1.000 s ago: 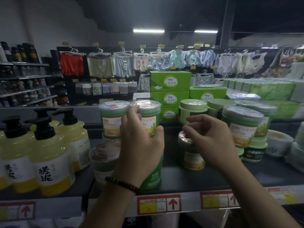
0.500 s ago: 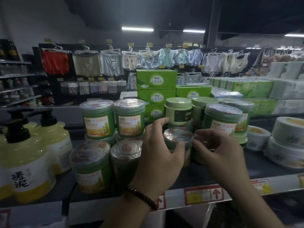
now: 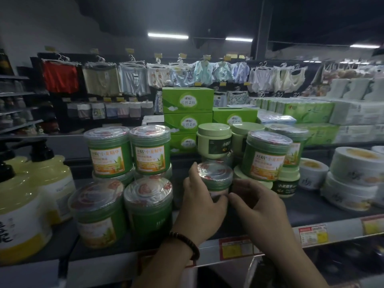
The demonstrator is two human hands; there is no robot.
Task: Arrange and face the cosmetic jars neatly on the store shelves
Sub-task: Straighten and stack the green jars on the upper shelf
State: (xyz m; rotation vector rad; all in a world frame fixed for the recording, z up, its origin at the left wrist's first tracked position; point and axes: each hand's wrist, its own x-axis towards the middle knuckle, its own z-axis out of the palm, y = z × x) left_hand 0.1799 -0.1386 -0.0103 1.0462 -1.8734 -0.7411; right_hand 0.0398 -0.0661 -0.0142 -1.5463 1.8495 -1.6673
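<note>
Head view: one green jar (image 3: 215, 177) on the shelf (image 3: 311, 208). Left hand (image 3: 201, 206) and right hand (image 3: 264, 210) both curl round it.

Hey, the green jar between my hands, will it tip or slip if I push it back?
The green jar looks rigid, so it should not give under the left hand or right hand. Its glossy film wrap may be slippery. It seems about as wide as tall, so on the flat shelf it would likely slide, not tip.
</note>
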